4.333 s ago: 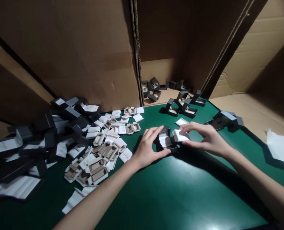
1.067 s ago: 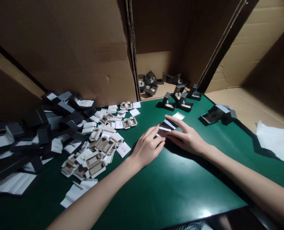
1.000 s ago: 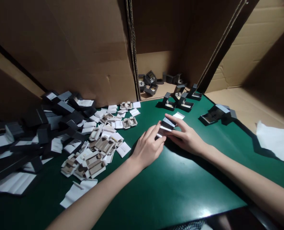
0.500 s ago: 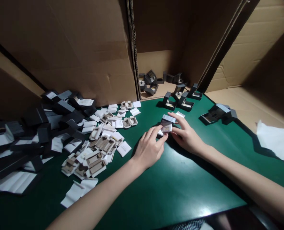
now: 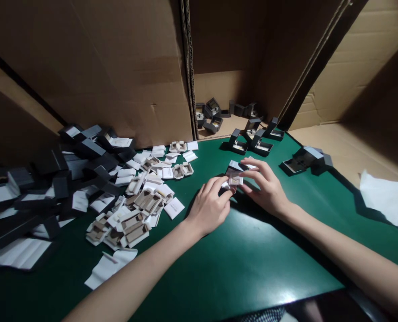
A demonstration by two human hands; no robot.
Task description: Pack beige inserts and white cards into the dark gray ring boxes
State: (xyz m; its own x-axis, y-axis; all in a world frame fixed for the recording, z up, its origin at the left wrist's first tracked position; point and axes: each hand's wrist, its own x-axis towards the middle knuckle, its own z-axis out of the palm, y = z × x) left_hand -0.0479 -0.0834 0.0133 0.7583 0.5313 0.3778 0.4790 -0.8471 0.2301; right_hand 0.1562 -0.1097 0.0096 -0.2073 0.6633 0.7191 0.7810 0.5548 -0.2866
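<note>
box [image 5: 233,165] lies at the middle of the green table [image 5: 269,259], between the two hands, its bluish top at the back and a pale insert [image 5: 235,178] showing at the near side; whether it rests on the surface or is lifted slightly cannot be told.

at the far left, dark boxes [image 5: 93,150] are heaped in a loose pile, several with white linings showing. right of them spread small trays [image 5: 148,201] with brown insides, mixed with white slips [image 5: 174,208]. nearer the person, a creased white sheet [image 5: 111,268] lies beside the left forearm. a cardboard wall [image 5: 128,76] rises behind the heaps.

the left hand [image 5: 209,208] is bent inward, its fingers nearly closed, with thumb and fingertips holding the near left side of the box and insert. more dark boxes sit in the carton [image 5: 215,85] behind, and four open boxes [image 5: 257,137] stand on the table in front of it.

the right hand [image 5: 266,187] curves over the box's right side, fingers half open and spread; whether they grip or only touch cannot be told. a white slip shows just behind its fingertips. farther right, two boxes [image 5: 308,156] lie close together, and white paper [image 5: 383,194] lies near the right edge.
</note>
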